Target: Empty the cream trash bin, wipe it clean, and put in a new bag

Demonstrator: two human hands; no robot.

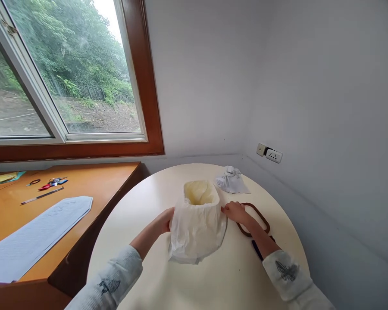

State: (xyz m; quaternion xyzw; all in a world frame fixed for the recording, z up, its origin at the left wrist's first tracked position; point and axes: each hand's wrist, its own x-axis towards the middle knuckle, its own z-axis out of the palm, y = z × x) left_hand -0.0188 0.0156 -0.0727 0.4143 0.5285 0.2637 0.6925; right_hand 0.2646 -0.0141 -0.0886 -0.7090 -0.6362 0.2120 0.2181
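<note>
A whitish, thin plastic bag (194, 234) hangs over the outside of an upright bin, its top folded over the rim. The yellowish inside of the bin (198, 193) shows through the opening. My left hand (167, 218) grips the bag at its left side, its fingertips partly hidden by the plastic. On the right side, my right hand (235, 211) has its fingers closed at the bag's edge. A brown rounded ring (261, 215) lies flat, partly under my right wrist. Beneath that forearm a dark object (257, 249) is mostly covered.
Behind the bin, a tied white bag (232, 181) sits on the round cream table (142, 202). At left, a wooden desk (106, 185) holds papers (48, 232), a pen (42, 196) and keys (53, 183). A wall socket (273, 155) is at right.
</note>
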